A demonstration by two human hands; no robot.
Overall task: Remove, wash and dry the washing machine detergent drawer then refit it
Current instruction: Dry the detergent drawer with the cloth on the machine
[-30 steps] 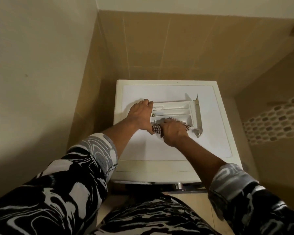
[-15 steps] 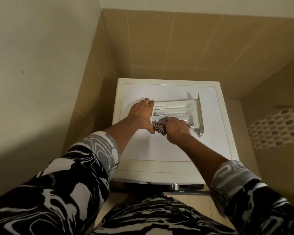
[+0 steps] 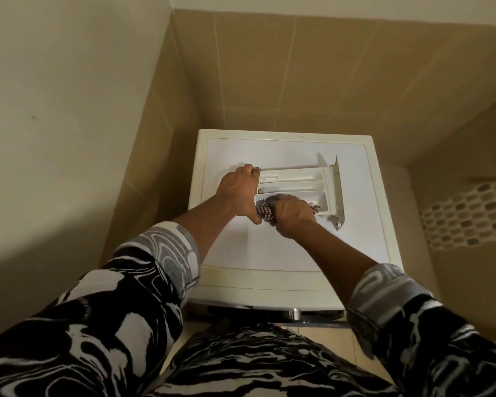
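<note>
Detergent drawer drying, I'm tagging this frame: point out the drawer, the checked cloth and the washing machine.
detergent drawer (image 3: 294,184), head view, middle compartment floor.
checked cloth (image 3: 265,214), head view, bunched end outside the drawer.
washing machine (image 3: 269,253), head view, bare top panel.

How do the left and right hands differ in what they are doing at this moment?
The left hand grips one end of the detergent drawer; the right hand clutches a checked cloth. The left hand sits outside the compartments; the right hand reaches into the nearest one. Both work on the drawer.
</note>
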